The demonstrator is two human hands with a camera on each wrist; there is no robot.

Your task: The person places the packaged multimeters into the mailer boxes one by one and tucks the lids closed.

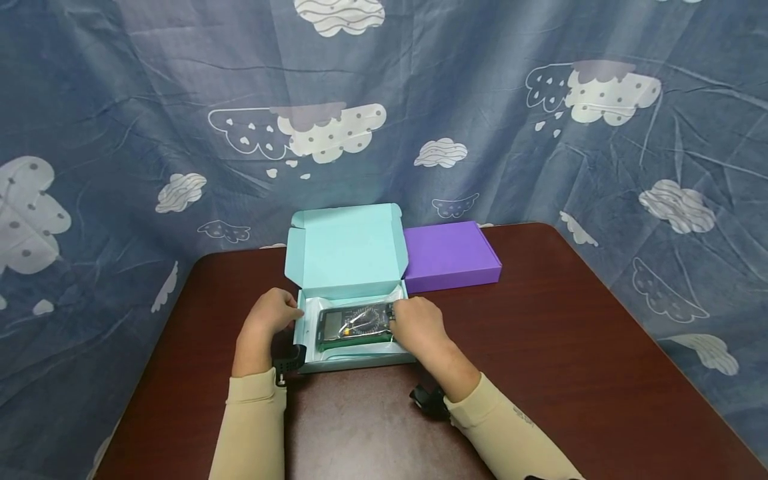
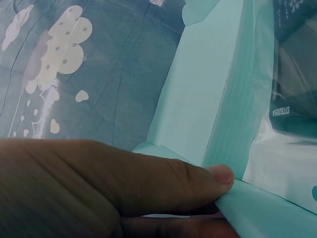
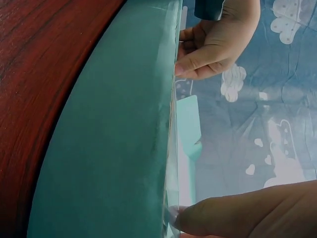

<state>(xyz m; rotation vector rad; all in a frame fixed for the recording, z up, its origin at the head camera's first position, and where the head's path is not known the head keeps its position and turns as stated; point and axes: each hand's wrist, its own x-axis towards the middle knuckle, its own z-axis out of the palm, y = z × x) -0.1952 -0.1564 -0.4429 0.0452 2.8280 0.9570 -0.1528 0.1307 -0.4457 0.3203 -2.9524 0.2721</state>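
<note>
An open mint-green cardboard box (image 1: 353, 248) lies on the table with its lid raised at the back. Inside is a dark digital multimeter (image 1: 355, 323) with a green edge, wrapped in a clear plastic bag (image 2: 270, 156). My left hand (image 1: 270, 312) pinches the box's left wall between thumb (image 2: 220, 177) and fingers. At the box's right end, my right hand (image 1: 420, 323) has curled fingers beside the multimeter. In the right wrist view its thumb (image 3: 198, 218) pinches clear plastic at the rim; the other fingertips are hidden.
A closed purple box (image 1: 453, 257) lies against the mint box at the back right. Both rest on a dark reddish-brown table (image 1: 558, 347). Behind it hangs a blue curtain (image 1: 420, 87) with a white cloud pattern.
</note>
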